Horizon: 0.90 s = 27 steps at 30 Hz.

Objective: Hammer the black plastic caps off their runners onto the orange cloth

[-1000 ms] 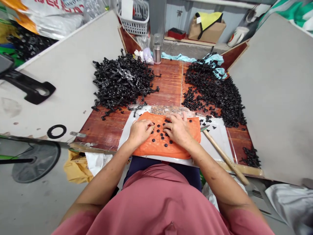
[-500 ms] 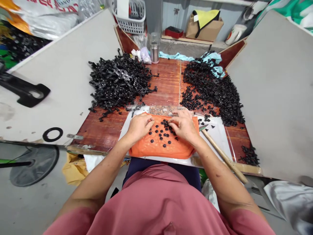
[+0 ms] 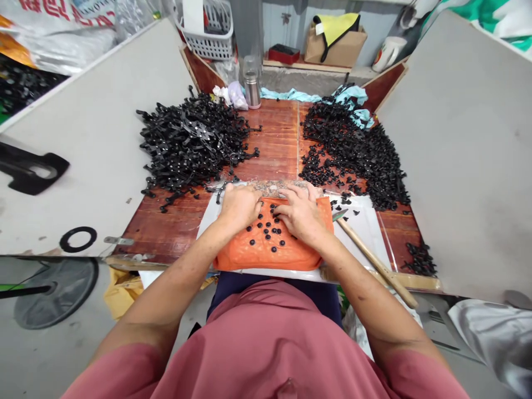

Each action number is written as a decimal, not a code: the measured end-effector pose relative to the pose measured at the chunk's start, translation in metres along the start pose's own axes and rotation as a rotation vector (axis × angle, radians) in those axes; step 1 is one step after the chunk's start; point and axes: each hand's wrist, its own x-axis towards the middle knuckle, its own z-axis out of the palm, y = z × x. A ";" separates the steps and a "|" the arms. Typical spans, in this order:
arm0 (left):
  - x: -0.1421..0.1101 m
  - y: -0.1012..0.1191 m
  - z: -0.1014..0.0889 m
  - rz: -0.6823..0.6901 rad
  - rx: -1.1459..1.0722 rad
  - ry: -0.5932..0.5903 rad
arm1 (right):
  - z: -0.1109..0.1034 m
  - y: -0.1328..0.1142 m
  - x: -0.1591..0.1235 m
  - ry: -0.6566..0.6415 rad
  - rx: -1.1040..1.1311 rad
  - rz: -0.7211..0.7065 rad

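Observation:
An orange cloth pad point(image 3: 257, 256) lies on a white sheet at the table's front, with several small round black pieces point(image 3: 267, 231) scattered over it. My left hand point(image 3: 240, 208) is at the pad's far left edge, its fingers bent together and pointing away from me. What its fingertips hold, if anything, is hidden. My right hand point(image 3: 302, 215) rests over the right half of the pad, fingers bent but apart, its thumb beside a few black pieces. Some pieces under this palm are covered. Behind the pad shows a speckled stone slab point(image 3: 270, 188).
A heap of long black parts point(image 3: 195, 144) stands at the left, and a pile of small black parts point(image 3: 357, 155) at the right. A wooden stick point(image 3: 376, 261) lies right of the pad near a green-edged blade point(image 3: 339, 214). Grey side panels point(image 3: 465, 166) flank the table. A steel flask point(image 3: 252, 91) stands behind.
My left hand has moved forward to the pad's far edge, its fingers closing over it. My right hand has shifted slightly left over the black pieces. The camera view has turned a little.

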 end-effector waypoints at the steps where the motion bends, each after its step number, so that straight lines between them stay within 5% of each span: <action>1: -0.001 -0.001 -0.003 -0.009 0.014 -0.002 | 0.002 -0.001 0.004 -0.014 0.011 -0.021; 9: -0.018 0.012 -0.006 0.120 -0.161 -0.093 | 0.011 -0.004 0.019 -0.125 0.183 0.107; 15: -0.021 0.026 0.004 0.104 -0.103 -0.088 | 0.006 0.011 0.006 0.088 0.210 0.156; 22: -0.027 0.019 0.001 0.084 -0.105 -0.044 | -0.003 -0.010 -0.029 -0.033 0.169 -0.001; 27: -0.024 0.023 0.002 0.061 -0.109 -0.015 | 0.002 -0.023 -0.037 -0.036 0.012 0.018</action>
